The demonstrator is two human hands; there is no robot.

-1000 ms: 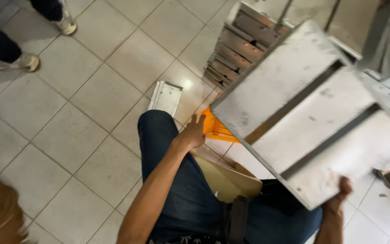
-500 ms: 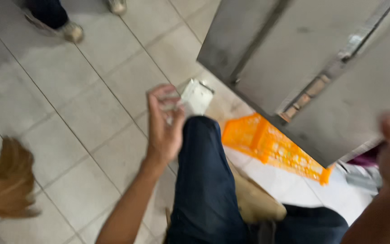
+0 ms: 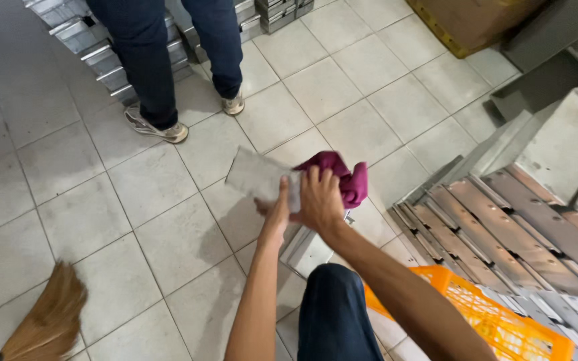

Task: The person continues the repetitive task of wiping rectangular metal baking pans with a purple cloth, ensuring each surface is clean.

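I am gripping a flat grey metal plate (image 3: 260, 177) in my left hand (image 3: 277, 210), my right hand (image 3: 319, 200) clutching a crumpled magenta cloth (image 3: 342, 177) against it.

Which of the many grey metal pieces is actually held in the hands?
The small flat plate, raised in the left hand beside the magenta cloth; the others lie stacked on the floor.

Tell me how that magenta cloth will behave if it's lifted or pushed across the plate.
The magenta cloth is bunched in folds under the right hand, so it is probably floppy and light. It would likely drape and drag, not slide cleanly. The small metal plate in the left hand looks flat and stiff beside it.
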